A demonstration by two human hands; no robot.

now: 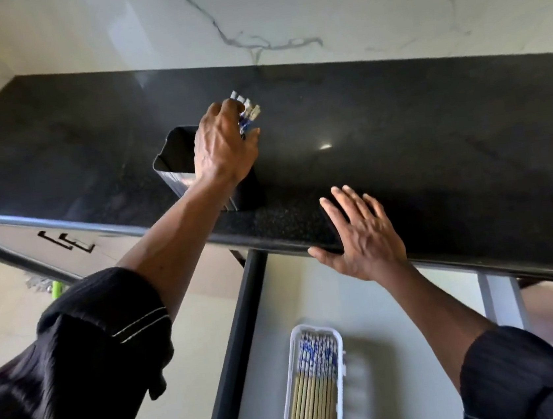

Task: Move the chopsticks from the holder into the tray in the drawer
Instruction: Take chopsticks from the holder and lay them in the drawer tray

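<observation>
Head camera, looking forward and down: the left hand [223, 146] reaches out over a black countertop [430, 116] and is closed around a small bunch of chopsticks [247, 111], whose white and blue-patterned top ends stick up just beyond its fingers. Directly beneath and behind that hand stands the holder [173, 162], a dark, roughly rectangular container with a shiny front wall; its open mouth shows to the left of the hand's knuckles, and the wrist crosses its near right corner. How far the gripped chopsticks still reach down into the holder cannot be told, since the hand covers that part. The right hand [360, 234] lies to the right of and nearer than the left one, fingers spread and flat on the counter's front edge, thumb hooked along the rim, holding nothing. Below that hand, toward the viewer, an open drawer [364, 295] with a pale floor and a dark left rail extends out from under the counter. In it, below and slightly left of the right wrist, sits a long white tray [339, 367] already filled with chopsticks lying side by side, blue-and-white ends pointing toward the counter and plain bamboo shafts running toward the bottom of the view. Both forearms wear dark ribbed sleeves pushed up.
</observation>
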